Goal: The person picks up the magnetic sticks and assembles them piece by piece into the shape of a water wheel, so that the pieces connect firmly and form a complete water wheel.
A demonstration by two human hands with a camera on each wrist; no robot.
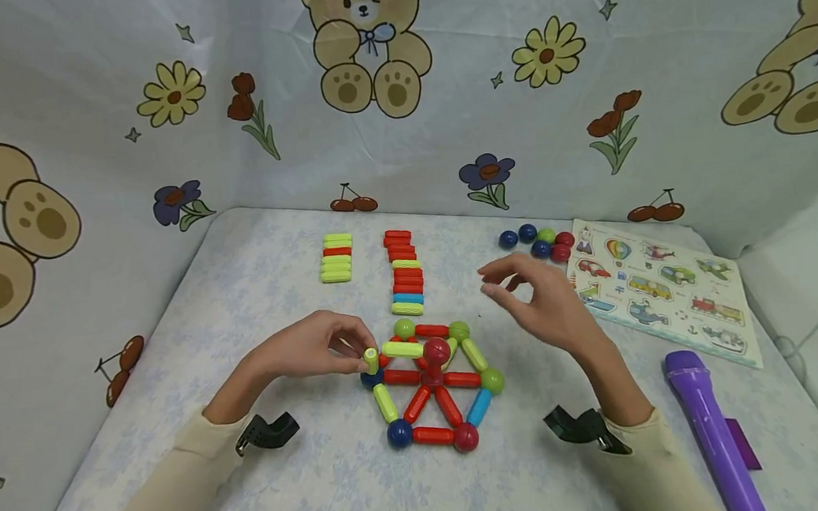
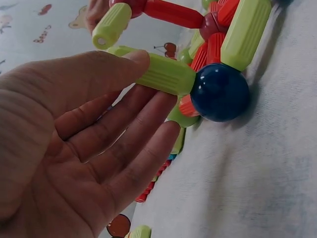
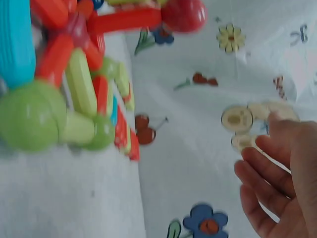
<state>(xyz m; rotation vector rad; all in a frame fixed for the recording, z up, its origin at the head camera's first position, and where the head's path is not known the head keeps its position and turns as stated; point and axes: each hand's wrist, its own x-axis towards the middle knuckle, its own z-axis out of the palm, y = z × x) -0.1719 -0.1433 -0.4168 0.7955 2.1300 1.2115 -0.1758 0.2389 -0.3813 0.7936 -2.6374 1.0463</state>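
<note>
Pinching green rod [image 2: 171, 75], left hand [image 1: 313, 344]

No text, label, brand or number is legible in the head view or in either wrist view. The picture sheet [image 1: 661, 293], lying on the tabletop [image 1: 310, 468] at the right, bears printed images, among them a hot-air balloon, a bus and a train, with marks between them too small to decipher; the backdrop cloth [image 1: 457, 133] bears pictorial prints of bears, flowers and cherries. The yellow-green rod [image 2: 168, 74] and dark blue ball [image 2: 220, 92], seen close in the left wrist view, and the purple microphone [image 1: 716, 432] show no readable lettering.
</note>
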